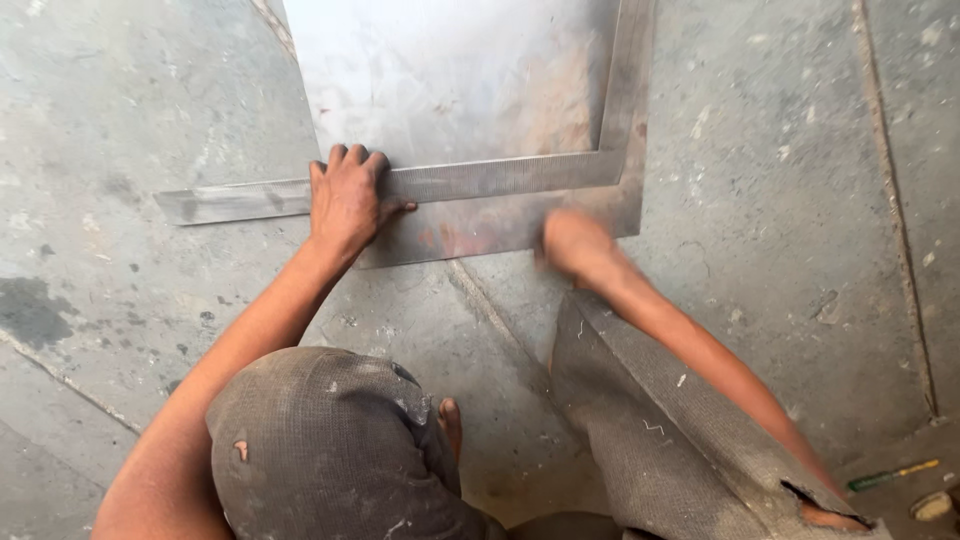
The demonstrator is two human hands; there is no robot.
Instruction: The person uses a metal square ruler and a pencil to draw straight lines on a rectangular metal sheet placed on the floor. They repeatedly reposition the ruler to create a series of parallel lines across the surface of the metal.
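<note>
We're squatting on the concrete floor (120,120), looking down btwn our knees; our left arm is reaching fwd from lower left, elbow nearly straight, wrist bent back a bit; the left hand (346,197) is lying palm-down w/ fingers spread & curled over the far edge of the steel square's (500,176) long blade, thumb pointing right along its near edge, pressing it flat; the square is an L shape, one arm running left-right across the near part of the metal sheet (450,80), the other arm going up the sheet's right side toward the top of view; the blade's left end is sticking out past the sheet onto the floor.

Our right arm is coming in from lower right, over the right knee, forearm angled up-left; the right hand (575,245) is blurred, sitting at the sheet's near edge just below the blade, near the corner of the L; we can't tell if it's gripping anything or how its fingers are set.

Grey worn trousers (320,450) are covering both knees; a bare toe (450,420) is showing btwn them; a thin green-and-yellow tool (893,475) is lying on the floor at far right, well apart from both hands.
</note>
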